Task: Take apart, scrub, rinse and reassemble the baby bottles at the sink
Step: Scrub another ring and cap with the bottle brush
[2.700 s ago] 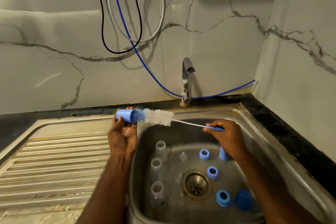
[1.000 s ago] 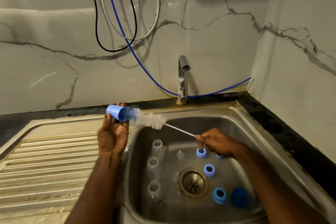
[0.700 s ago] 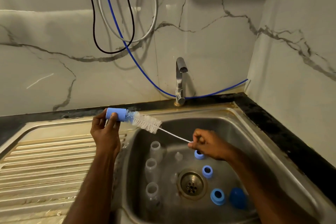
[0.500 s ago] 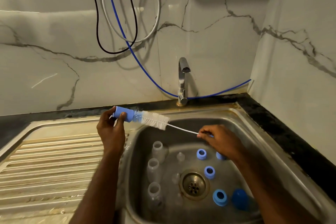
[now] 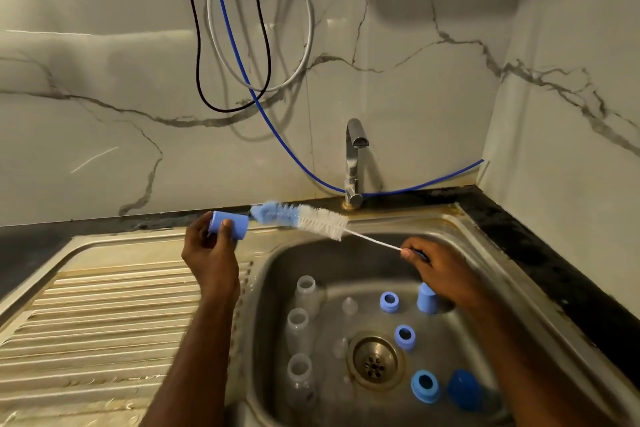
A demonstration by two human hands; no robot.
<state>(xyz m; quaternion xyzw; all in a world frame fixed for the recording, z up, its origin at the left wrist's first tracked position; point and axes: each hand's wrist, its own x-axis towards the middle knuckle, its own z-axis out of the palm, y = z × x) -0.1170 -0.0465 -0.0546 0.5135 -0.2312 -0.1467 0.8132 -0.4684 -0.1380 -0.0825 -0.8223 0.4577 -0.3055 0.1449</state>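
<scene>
1. The left hand [image 5: 211,253] grips a small light-blue plastic bottle cap [image 5: 228,225] between curled fingers and thumb, held above the ribbed steel draining board [image 5: 104,305] with its open mouth turned right, probably so the brush can enter it straight.
2. The right hand [image 5: 440,270] pinches the thin white wire stem of a long bottle brush [image 5: 311,217], fingers closed on the handle end; its blue-and-white bristle head lies level, the tip just outside the cap's mouth and apart from it.
3. Both are held over the stainless steel sink basin [image 5: 485,288], which I judge keeps drips inside.
4. In the basin, 3 clear plastic bottle bodies [image 5: 298,326] lie in a column left of the round metal drain [image 5: 375,360], necks pointing away.
5. To the right sit 3 blue screw rings [image 5: 404,336], another light-blue cap [image 5: 426,298] just below the right hand, and a darker blue cap [image 5: 464,390]; small clear teats [image 5: 349,305] lie near the drain.
6. The chrome tap [image 5: 355,163] shows no water running, so scrubbing seems under way and rinsing and reassembly remain.
</scene>
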